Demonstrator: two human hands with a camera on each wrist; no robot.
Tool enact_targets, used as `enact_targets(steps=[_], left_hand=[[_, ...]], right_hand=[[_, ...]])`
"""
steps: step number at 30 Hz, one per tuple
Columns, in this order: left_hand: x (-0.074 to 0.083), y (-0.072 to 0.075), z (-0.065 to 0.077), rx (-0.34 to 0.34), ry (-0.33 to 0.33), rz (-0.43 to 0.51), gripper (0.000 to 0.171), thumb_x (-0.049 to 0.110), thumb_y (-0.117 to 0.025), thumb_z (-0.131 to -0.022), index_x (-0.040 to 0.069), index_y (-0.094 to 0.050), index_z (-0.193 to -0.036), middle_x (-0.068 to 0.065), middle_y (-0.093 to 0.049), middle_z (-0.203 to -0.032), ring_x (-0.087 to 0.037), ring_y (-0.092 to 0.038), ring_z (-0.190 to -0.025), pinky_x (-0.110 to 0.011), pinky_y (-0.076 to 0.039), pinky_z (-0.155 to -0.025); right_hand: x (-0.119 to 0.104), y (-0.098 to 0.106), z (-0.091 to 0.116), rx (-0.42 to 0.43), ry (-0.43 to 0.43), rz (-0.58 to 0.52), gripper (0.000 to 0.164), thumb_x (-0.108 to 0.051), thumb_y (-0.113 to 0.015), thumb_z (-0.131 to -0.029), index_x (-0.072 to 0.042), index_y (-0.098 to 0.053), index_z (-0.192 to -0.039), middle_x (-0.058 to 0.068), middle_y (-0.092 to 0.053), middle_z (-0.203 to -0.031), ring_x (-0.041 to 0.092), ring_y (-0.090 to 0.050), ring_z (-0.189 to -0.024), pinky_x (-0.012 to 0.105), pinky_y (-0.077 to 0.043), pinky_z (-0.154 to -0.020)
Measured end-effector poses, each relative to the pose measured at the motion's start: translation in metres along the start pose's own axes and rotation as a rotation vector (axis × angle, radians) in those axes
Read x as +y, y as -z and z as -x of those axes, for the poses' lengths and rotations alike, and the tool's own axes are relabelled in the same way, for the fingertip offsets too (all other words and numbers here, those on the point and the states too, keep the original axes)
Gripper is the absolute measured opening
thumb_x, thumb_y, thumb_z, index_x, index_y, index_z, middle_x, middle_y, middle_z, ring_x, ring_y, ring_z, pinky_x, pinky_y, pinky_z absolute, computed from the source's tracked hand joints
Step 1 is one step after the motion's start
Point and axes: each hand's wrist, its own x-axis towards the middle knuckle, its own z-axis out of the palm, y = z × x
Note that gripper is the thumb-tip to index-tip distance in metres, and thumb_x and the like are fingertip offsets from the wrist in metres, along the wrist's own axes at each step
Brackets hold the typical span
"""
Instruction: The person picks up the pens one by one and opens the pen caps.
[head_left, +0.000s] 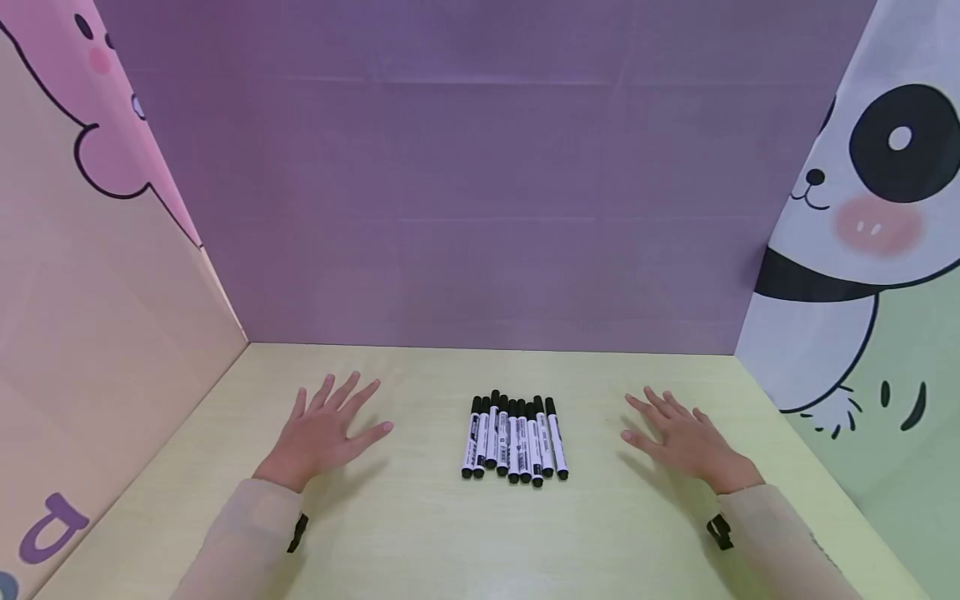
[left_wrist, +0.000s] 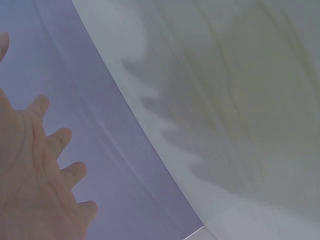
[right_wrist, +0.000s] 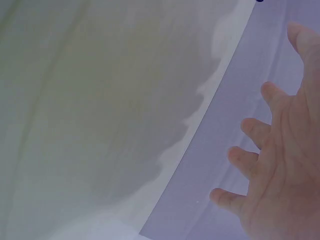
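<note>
Several white markers (head_left: 513,437) with black caps lie side by side in a loose row at the middle of the table, caps toward the back. To their left, my left hand (head_left: 318,437) hovers with fingers spread, holding nothing; its palm (left_wrist: 37,175) shows in the left wrist view. On the other side, my right hand (head_left: 682,442) is likewise spread and apart from the markers, and its palm (right_wrist: 287,165) appears in the right wrist view. Both hands cast shadows on the tabletop.
The pale wood-look table (head_left: 420,533) meets a purple wall panel (head_left: 487,208) at the back. A left panel (head_left: 112,317) with a pink cartoon figure and a right panel (head_left: 885,350) with a panda border it. Each sleeve has a black strap (head_left: 297,533) near the wrist.
</note>
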Motion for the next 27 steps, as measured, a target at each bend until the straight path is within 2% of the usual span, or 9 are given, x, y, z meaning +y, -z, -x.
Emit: enact_targets(steps=[13, 27], left_hand=[[0.011, -0.007, 0.0, 0.007, -0.031, 0.015, 0.077, 0.067, -0.046, -0.096, 0.02, -0.038, -0.156, -0.017, -0.031, -0.16, -0.051, -0.02, -0.145, -0.071, -0.006, -0.111], [0.029, -0.017, -0.008, 0.015, -0.074, 0.027, 0.076, 0.066, -0.051, -0.094, 0.018, -0.044, -0.153, -0.014, -0.034, -0.159, -0.047, -0.021, -0.146, -0.069, -0.01, -0.113]], right_hand=[[-0.019, 0.001, -0.003, 0.008, 0.048, 0.006, 0.072, -0.061, -0.048, -0.099, -0.017, -0.039, -0.155, 0.019, -0.033, -0.158, 0.047, -0.028, -0.143, 0.074, -0.024, -0.104], [-0.038, -0.004, -0.008, 0.016, 0.109, -0.01, 0.068, -0.058, -0.05, -0.099, -0.017, -0.043, -0.153, 0.017, -0.035, -0.158, 0.045, -0.028, -0.144, 0.071, -0.025, -0.107]])
